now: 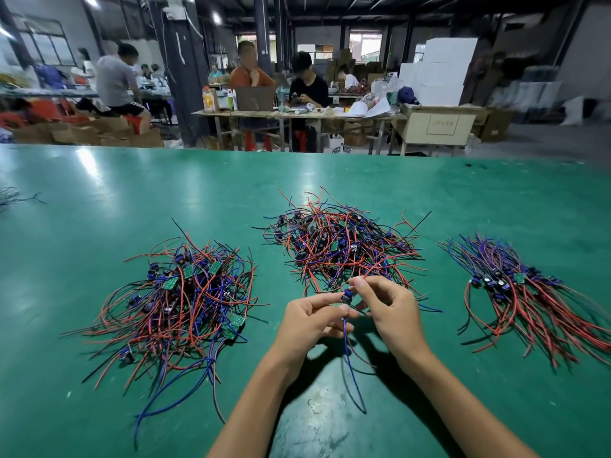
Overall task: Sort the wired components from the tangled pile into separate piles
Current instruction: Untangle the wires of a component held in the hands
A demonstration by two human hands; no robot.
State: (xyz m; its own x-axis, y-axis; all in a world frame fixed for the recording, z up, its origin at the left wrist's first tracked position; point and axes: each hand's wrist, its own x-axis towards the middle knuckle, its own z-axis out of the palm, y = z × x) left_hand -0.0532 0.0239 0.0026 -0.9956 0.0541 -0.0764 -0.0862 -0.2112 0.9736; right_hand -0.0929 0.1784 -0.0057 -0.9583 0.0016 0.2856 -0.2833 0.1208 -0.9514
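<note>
Both hands pinch one wired component above the green table.

Head view: left hand point(314, 314) and right hand point(385, 300) meet fingertip to fingertip, each pinching the small wired component point(346, 297), whose blue wire point(347, 352) hangs down between the wrists. Just beyond the fingers lies the tangled pile point(340, 242); a second loose pile point(185, 302) sits left of the left hand, and a combed, aligned pile point(525, 292) right of the right hand. The green table point(132, 193) is glossy and scuffed; past its far edge, seated people point(309, 84), cardboard boxes point(82, 132) and white cartons point(443, 71) fill a workshop.
</note>
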